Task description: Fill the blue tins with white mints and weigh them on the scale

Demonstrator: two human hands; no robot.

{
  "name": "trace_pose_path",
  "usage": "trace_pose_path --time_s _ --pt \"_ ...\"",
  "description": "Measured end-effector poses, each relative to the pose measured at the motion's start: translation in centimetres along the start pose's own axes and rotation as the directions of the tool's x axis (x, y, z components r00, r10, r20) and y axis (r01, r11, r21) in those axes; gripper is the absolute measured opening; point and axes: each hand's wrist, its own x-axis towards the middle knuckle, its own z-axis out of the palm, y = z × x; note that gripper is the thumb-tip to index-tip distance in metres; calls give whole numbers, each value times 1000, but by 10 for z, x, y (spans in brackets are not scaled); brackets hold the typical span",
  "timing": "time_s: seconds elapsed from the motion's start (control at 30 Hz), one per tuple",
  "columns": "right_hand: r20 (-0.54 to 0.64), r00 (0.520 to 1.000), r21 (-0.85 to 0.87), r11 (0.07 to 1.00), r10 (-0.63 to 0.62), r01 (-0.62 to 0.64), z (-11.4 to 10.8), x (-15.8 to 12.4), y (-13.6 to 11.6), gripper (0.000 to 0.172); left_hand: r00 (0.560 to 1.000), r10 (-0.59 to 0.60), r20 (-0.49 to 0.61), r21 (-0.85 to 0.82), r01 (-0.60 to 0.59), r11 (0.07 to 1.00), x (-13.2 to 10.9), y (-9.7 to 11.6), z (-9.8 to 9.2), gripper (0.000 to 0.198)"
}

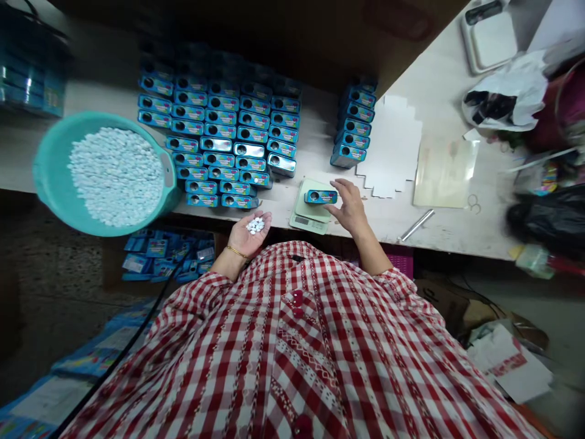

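My left hand (247, 235) lies palm up near the table's front edge, cupping a small heap of white candies (255, 225). A blue candy tin (320, 197) with a round dark hole stands on a pale green digital scale (309, 222). My right hand (351, 208) is around the tin's right end, thumb and fingers spread apart; whether they touch it I cannot tell. Left of my left hand, a turquoise tub (43, 177) holds a great many of the same white pieces.
Rows of blue tins (219, 145) fill the table behind my left hand. Another column of tins (351, 137) stands right of them. White card sheets (393, 146), a metal tube (417, 225) and a plastic bag (521, 85) lie to the right. Below the edge sits a box of blue packets (167, 256).
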Motion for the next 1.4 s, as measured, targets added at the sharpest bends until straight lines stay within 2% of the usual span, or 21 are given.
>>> trace_pose_path --time_s 0.1,0.2,0.53,0.7,0.87,1.0,1.13,1.23,1.33,1.4 --pt "92 996 -48 999 9 -4 4 2 -3 57 1000 10 -1 -7 -10 1000 2 1 -5 25" --pt "132 991 -69 998 13 -4 6 4 -4 59 1000 19 -11 -21 -19 1000 3 3 -11 24" --pt "159 987 -60 998 18 -8 12 6 -3 62 999 35 5 -56 -35 998 5 8 -25 24" --pt "160 987 -7 1000 22 -21 18 5 2 56 1000 29 0 -47 -29 998 5 9 -24 24" --pt "120 991 27 998 58 -61 29 5 12 38 1000 -2 27 -13 3 1000 8 4 -11 24" --pt "93 995 -41 998 -43 47 23 6 -8 36 995 -42 88 38 39 999 20 -4 10 26" --pt "173 970 -256 943 -170 211 1 6 -55 41 990 -52 132 57 45 997 30 -10 38 26" --pt "278 938 -396 865 -207 308 -10 10 -82 44 983 -37 180 32 32 999 32 -13 53 23" --pt "365 917 -459 825 -163 329 -11 16 -86 42 977 -39 210 15 36 999 33 -16 57 22" --pt "372 918 -469 826 -137 313 -10 18 -82 43 974 -53 219 13 52 999 33 -18 58 23"
